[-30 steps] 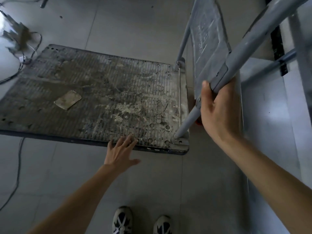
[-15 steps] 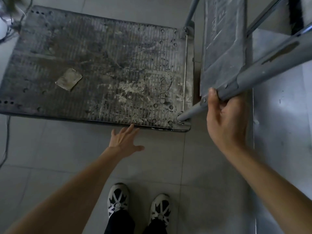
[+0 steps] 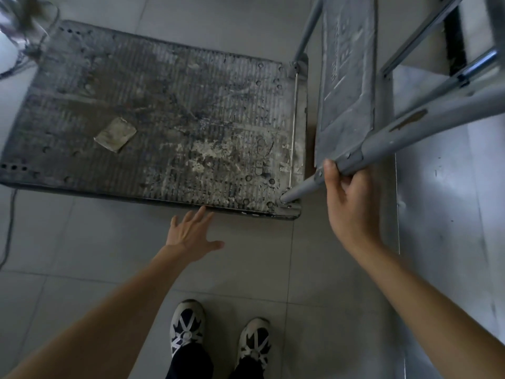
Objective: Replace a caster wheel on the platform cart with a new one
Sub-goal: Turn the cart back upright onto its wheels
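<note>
While both arms reach forward, right hand at 3 o'clock, fingers curled round cart handle, left hand flat, fingers spread, holding nothing, just short of cart deck edge

The cart's deck lies flat, so its underside and any wheels are out of sight. The handle bar runs off the right edge. Far left, a blurred tangle of cables is cut by the corner; impossible to say what it is.
</note>
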